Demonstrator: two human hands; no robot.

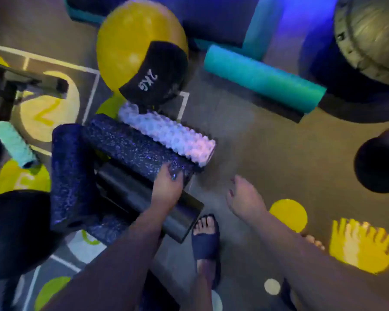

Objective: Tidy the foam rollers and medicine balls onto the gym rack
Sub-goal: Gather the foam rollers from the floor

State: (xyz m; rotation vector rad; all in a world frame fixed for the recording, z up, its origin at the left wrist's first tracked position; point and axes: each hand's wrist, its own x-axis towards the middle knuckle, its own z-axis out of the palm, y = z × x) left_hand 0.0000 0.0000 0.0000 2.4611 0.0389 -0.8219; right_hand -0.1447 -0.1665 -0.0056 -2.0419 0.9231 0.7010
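Note:
Several foam rollers lie in a heap on the floor at centre left. My left hand (166, 191) grips the near end of a speckled dark roller (133, 147). A white knobbly roller (169, 133) lies along its far side. A smooth black roller (144, 203) lies under my wrist, and another speckled roller (70, 176) stands to the left. A yellow and black 2 kg medicine ball (144, 52) sits behind the heap. A teal roller (263, 79) lies at centre right. My right hand (243, 196) hovers open above the floor, holding nothing.
A small mint ridged roller (14, 144) lies at far left below a dark metal frame (20, 79). A black ball (380, 160) sits at the right edge and a large grey ball (373, 34) at top right. My sandalled foot (206, 236) stands by the heap.

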